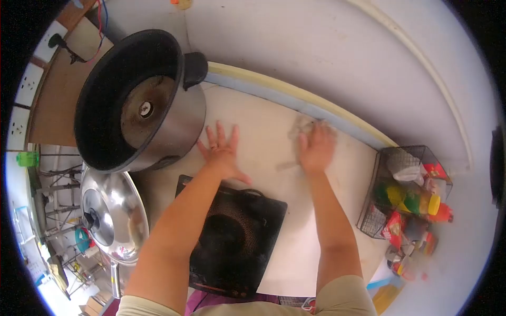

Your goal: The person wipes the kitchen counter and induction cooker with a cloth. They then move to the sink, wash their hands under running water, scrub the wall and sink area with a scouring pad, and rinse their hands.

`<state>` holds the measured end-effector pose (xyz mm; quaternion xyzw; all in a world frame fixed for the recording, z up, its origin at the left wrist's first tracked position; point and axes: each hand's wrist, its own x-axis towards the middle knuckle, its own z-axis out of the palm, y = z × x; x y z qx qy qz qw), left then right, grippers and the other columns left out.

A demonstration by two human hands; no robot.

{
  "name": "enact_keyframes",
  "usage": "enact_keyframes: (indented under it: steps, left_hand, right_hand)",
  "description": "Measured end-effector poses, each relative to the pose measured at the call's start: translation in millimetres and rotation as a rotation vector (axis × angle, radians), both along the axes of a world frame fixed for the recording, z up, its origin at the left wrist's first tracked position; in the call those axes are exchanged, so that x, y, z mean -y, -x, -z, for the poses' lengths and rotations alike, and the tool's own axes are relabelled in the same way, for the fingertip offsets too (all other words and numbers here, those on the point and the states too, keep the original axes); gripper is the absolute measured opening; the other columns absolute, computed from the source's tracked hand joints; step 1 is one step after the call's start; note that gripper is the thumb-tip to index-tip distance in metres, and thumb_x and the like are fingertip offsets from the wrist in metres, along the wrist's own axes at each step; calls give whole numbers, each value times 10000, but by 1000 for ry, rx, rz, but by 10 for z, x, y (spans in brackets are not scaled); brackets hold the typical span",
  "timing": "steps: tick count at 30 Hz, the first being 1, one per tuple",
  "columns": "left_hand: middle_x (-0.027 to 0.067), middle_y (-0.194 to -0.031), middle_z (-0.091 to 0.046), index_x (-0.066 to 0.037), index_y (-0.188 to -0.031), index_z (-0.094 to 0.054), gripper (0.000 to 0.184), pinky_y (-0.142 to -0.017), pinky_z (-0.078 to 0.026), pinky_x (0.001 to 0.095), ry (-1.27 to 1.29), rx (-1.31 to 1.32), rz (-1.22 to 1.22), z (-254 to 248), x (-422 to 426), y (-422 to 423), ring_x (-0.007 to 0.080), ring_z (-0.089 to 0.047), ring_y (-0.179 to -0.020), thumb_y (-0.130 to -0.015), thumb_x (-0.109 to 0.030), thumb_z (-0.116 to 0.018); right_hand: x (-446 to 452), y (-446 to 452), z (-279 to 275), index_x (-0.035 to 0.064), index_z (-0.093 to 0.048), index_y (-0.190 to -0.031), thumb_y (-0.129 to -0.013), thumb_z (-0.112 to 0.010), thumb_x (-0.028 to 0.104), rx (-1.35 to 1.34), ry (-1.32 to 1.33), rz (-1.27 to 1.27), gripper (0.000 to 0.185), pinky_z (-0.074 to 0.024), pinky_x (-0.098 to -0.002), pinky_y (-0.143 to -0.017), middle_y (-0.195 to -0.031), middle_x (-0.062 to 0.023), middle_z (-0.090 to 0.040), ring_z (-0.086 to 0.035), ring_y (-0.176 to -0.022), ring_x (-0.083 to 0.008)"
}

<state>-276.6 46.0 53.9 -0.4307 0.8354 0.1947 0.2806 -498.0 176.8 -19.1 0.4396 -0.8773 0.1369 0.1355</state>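
My left hand (pixel 219 152) has its fingers spread and holds nothing. It is on or just over the pale tabletop (pixel 258 126), between the big dark-lined pot (pixel 192 113) and the flat black cooktop (pixel 226 237). Farther right, my right hand (pixel 318 147) presses a greyish cloth (pixel 303 124) to the tabletop close to the wall edge. Most of the cloth is under the palm and blurred; its edges show past the fingers and to the left.
A shiny pan lid (pixel 113 210) stands left of the cooktop. At the right is a black wire basket (pixel 377 195) with bottles and packets. A yellow-blue ledge (pixel 295 102) runs along the wall. Sockets (pixel 29 84) with a plugged cable are at upper left.
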Motion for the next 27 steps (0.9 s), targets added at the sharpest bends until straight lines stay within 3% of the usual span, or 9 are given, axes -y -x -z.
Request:
enact_keyframes:
  steps: [8, 10, 14, 18, 23, 27]
  left_hand:
    - [241, -1486, 140, -164, -1462, 62, 1510, -1027, -15, 667, 5, -37, 8, -13, 30, 17, 450, 130, -1361, -326, -620, -822]
    - [247, -1478, 168, -157, -1460, 74, 1542, -1026, -13, 667, 0, -43, 14, 49, 35, -2, 461, 142, -1354, -299, -626, -825]
    - [241, -1479, 171, -165, -1458, 88, 1538, -1025, -17, 670, 17, -46, 8, 38, 17, -2, 456, 139, -1356, -310, -627, -825]
    - [230, -1480, 182, -181, -1456, 102, 1539, -1021, -18, 675, 12, -56, 11, 65, 21, -4, 448, 133, -1360, -310, -629, -823]
    - [221, -1479, 197, -205, -1454, 110, 1531, -1014, -16, 684, 7, -87, 11, 94, 41, -51, 438, 140, -1363, -313, -642, -812]
    - [224, -1478, 200, -206, -1454, 108, 1529, -1013, -18, 684, 5, -104, 12, 99, 54, -55, 439, 155, -1359, -312, -654, -804]
  right_hand:
    - [1143, -672, -75, 96, -522, -1237, -830, -567, 378, 179, 15, -590, 497, -277, -444, -1062, -1244, -118, -535, -424, -1207, -330]
    - [1309, -623, -19, 105, -526, -1235, -823, -580, 352, 159, 12, -605, 483, -298, -432, -1055, -1239, -106, -542, -430, -1204, -324]
    - [806, -296, -45, 123, -532, -1228, -808, -605, 286, 235, 0, -460, 456, -348, -409, -1027, -1229, -92, -558, -475, -1158, -322]
    - [-146, 358, 40, 120, -550, -1192, -798, -620, 256, 62, 21, -187, 423, -388, -431, -969, -1173, -88, -586, -535, -1066, -332]
    - [-602, 455, -13, 129, -562, -1183, -814, -600, 203, 10, 0, 216, 379, -382, -467, -910, -1175, -96, -576, -517, -1088, -328]
    - [38, 52, -376, 126, -537, -1233, -730, -678, 219, -56, 353, -203, 531, -373, -465, -921, -1174, -122, -558, -500, -1094, -309]
